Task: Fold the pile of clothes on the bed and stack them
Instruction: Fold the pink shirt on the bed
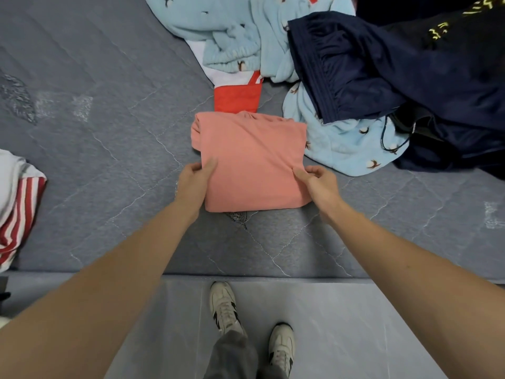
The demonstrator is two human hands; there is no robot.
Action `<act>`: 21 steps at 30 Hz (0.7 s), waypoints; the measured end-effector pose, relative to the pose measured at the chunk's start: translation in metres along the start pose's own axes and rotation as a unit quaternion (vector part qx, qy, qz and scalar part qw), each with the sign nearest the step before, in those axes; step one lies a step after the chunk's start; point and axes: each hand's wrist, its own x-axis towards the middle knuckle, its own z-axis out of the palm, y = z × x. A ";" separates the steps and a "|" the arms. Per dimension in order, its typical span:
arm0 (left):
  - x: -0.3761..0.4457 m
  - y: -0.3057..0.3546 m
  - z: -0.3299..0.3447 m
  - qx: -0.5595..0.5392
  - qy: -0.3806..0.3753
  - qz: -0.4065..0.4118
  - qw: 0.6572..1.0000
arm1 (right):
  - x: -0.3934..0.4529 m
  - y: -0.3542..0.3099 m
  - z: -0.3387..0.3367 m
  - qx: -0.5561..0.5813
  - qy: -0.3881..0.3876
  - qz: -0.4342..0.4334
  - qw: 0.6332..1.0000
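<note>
A folded salmon-pink garment (252, 160) lies on the grey quilted bed (109, 132), straight ahead of me. My left hand (194, 184) grips its left edge, thumb on top of the cloth. My right hand (317, 181) grips its right edge the same way. Behind and to the right lies the unfolded pile: light blue fleece pieces (240, 31) with small prints, a red and white garment (237, 97), and dark navy clothes (382, 64).
A folded red-and-white striped garment (16, 203) sits at the bed's left edge. The bed's near edge (246, 277) runs across below my arms. My two feet in white sneakers (226, 307) stand on the grey floor.
</note>
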 end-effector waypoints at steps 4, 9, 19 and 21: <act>0.019 0.027 0.018 -0.034 -0.008 -0.016 0.999 | 0.016 -0.016 0.021 0.011 -0.013 0.019 1.000; 0.026 0.026 0.025 -0.008 -0.013 0.036 0.999 | 0.026 -0.028 0.029 0.026 -0.056 0.044 0.997; 0.008 0.018 0.011 -0.045 -0.045 0.078 0.995 | -0.001 -0.028 0.032 0.081 -0.108 -0.018 0.991; -0.004 0.023 0.000 -0.048 -0.040 0.090 0.994 | -0.015 -0.033 0.031 0.087 -0.118 -0.028 0.989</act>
